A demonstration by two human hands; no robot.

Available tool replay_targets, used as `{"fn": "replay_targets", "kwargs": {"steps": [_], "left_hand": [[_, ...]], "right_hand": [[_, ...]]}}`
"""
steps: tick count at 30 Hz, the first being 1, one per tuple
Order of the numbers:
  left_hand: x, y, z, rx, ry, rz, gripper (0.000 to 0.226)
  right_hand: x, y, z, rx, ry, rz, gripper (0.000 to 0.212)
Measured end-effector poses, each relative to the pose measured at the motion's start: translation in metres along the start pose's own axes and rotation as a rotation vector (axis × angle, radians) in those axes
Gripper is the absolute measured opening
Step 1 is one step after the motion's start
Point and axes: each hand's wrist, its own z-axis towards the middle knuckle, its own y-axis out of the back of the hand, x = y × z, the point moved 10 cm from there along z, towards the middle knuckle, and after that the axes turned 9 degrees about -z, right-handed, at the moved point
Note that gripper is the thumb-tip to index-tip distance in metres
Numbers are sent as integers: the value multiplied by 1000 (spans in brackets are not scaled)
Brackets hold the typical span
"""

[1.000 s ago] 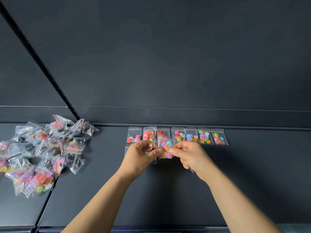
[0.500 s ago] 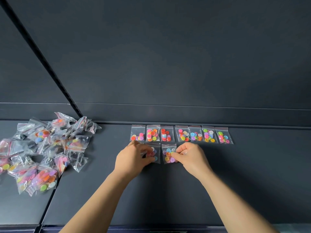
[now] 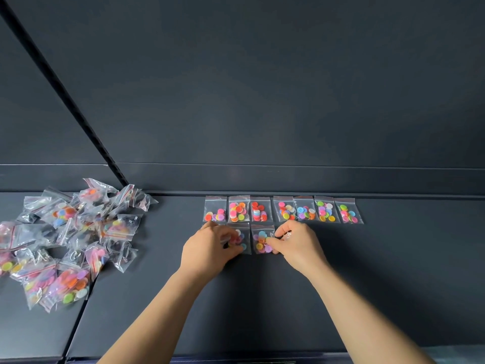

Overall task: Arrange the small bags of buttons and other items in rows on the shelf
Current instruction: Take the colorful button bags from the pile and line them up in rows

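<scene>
Several small clear bags of coloured buttons lie in a back row (image 3: 283, 210) along the rear of the dark shelf (image 3: 288, 298). In front of that row two more bags lie flat, side by side. My left hand (image 3: 210, 249) rests on the left one (image 3: 240, 239), fingers curled over it and hiding its left part. With fingertips and thumb, my right hand (image 3: 296, 244) pinches the right edge of the other bag (image 3: 262, 240). A bit of clear plastic also shows under my right fingers.
A loose heap of button bags (image 3: 68, 240) lies at the left, spread across a seam between two shelf panels (image 3: 78, 319). A raised back ledge (image 3: 288, 179) runs behind the row. A dark slotted upright (image 3: 65, 93) slants up at the left.
Both hands came down from holding a bag above the shelf. That bag now lies flat in the front row beside another, and the hands press on the two bags.
</scene>
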Motion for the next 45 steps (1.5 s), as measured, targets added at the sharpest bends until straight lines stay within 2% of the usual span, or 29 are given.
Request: {"fn": "replay_targets", "kwargs": {"steps": [6,8,12,21,24,27,29,32,35,38,42,45], "left_hand": [[-1,3,-1,-5,-15,-23,28],[-2,4,-2,-15,-10,-37,29],[-4,4,-2,-1,-15,0,32],[-5,4,-3,-5,-11,-27,29],[-7,12,-6,-40,19,-255,23],[-8,8,-10,35,182,-841,24],[-12,0,-11,101,283,-1056,26],[-32,-11,-7,179,233,-1142,12],[-57,-20,-7,201,129,-1174,4],[-77,-30,-8,204,68,-1170,6],[-89,-48,-9,236,145,-1287,21],[-91,-59,-8,222,168,-1207,24]], "right_hand": [[5,6,-3,-23,104,86,4],[6,2,-5,26,123,104,14],[8,-5,-4,84,142,-42,42],[7,-7,-1,88,134,-85,48],[5,4,-7,47,103,50,44],[5,19,-15,24,81,208,28],[7,24,-23,70,71,357,15],[9,30,-33,117,55,509,5],[11,34,-39,154,71,555,8],[10,41,-36,180,106,475,12],[-8,61,-24,152,95,433,6],[-25,72,-18,176,84,398,6]]}}
